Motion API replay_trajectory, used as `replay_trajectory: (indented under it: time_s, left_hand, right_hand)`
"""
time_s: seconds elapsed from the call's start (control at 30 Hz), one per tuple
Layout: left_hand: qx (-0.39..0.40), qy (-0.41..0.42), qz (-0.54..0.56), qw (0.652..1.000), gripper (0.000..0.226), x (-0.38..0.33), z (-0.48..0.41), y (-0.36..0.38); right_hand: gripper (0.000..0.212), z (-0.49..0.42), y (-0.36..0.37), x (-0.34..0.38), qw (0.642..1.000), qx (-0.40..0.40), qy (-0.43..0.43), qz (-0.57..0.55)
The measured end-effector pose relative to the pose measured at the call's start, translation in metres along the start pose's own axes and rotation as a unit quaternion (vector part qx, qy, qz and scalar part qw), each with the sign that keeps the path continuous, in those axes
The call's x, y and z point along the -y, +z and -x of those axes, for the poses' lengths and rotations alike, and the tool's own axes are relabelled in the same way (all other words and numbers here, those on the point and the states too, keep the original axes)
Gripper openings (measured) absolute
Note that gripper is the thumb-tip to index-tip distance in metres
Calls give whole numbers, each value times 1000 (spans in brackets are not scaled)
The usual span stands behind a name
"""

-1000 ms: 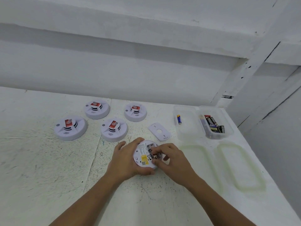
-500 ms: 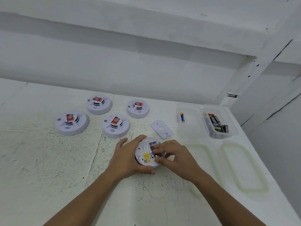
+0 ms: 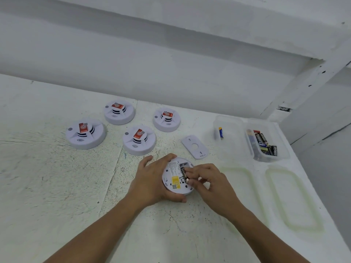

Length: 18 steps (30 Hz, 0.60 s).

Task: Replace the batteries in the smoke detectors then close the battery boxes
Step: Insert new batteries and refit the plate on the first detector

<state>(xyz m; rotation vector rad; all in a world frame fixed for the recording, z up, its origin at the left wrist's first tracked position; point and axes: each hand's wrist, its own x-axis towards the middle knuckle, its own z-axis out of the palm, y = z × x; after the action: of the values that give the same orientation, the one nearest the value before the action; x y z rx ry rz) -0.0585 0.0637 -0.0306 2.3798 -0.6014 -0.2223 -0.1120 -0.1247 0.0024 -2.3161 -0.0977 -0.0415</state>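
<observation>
Nearest, the left hand [image 3: 152, 179] still clasps the upturned smoke detector [image 3: 173, 186] on the speckled white table [image 3: 57, 186], thumb and fingers curled round its rim. As before, the right hand [image 3: 210, 185] keeps its curled fingertips pinched on the battery [image 3: 183, 173] in the open battery box. Beyond lie the loose cover [image 3: 194, 147], four more detectors [image 3: 139, 140] far left, and two clear tubs [image 3: 231, 143] holding batteries far right. Behind them is a white wall [image 3: 171, 69].

Upturned open detector [image 3: 175, 178], battery [image 3: 183, 172] inside
</observation>
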Motion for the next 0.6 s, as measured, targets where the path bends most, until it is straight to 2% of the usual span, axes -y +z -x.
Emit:
replay_trajectory:
  time_s: [0.33,0.6]
  left_hand:
    - [-9,6,6,1000,125,1,-2,1]
    - [-5,4,0,1000,126,1,-2,2]
  right_hand:
    - [15,1,6,0,1000,-28,9,4]
    - [16,-1,9,-6,1000,-15,-12,20]
